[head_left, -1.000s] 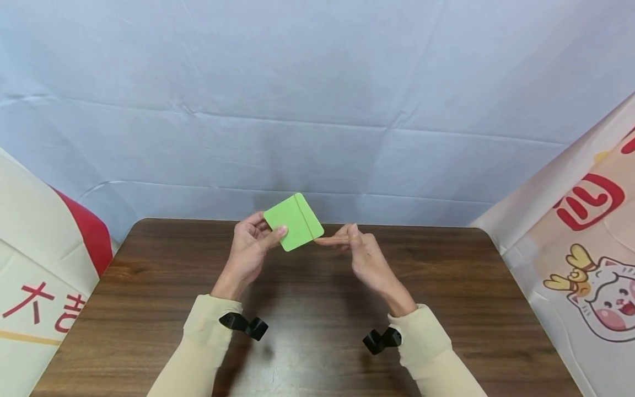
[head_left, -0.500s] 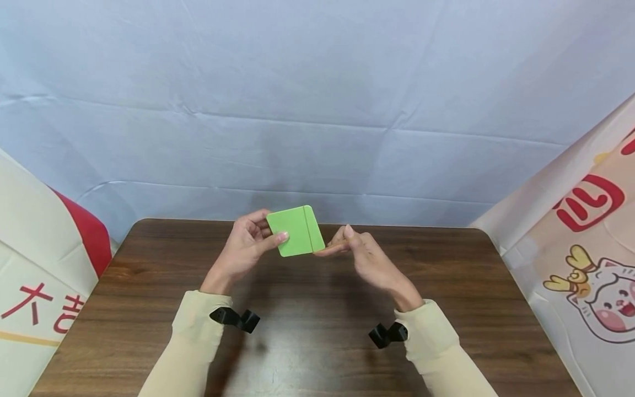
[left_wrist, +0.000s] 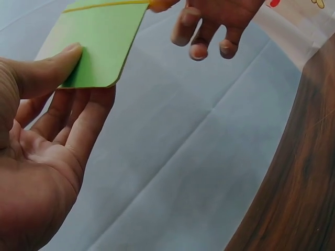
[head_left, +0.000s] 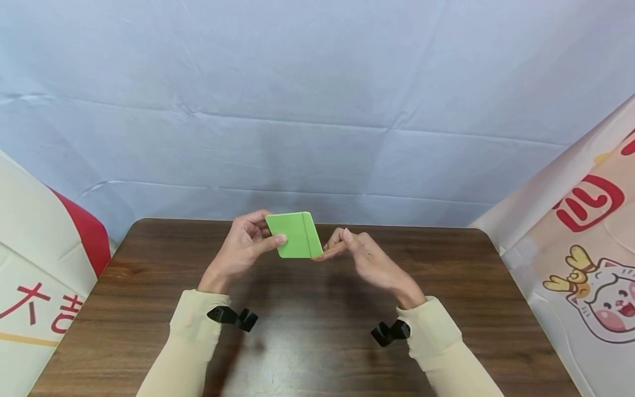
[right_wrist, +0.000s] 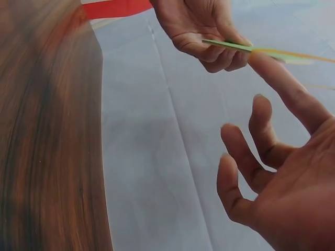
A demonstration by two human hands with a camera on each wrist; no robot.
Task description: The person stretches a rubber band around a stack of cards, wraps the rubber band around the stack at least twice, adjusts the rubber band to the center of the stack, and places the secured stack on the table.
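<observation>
A small green square notebook point(head_left: 294, 236) with rounded corners is held up above the table. My left hand point(head_left: 241, 243) pinches its left side, the thumb on the face and the fingers behind. A thin yellow elastic band point(left_wrist: 107, 6) crosses the notebook near the edge away from that hand. From the other side, my right hand point(head_left: 373, 260) reaches with its index finger point(right_wrist: 290, 91) straight, the tip touching the band at the lower right corner. The other right fingers are loosely bent and hold nothing in the right wrist view. Whether the finger sits under the band cannot be told.
The dark wooden table point(head_left: 292, 353) lies below both hands. A pale blue cloth point(head_left: 317, 110) hangs behind its back edge. Printed cloths flank it, one at the left point(head_left: 30, 248) and one at the right point(head_left: 585, 264). Both wrists wear black cameras.
The notebook has turned clockwise and come slightly lower, its upper edge now almost level. My right index fingertip has followed its corner downward. The left wrist has shifted a little left, the right slightly right.
</observation>
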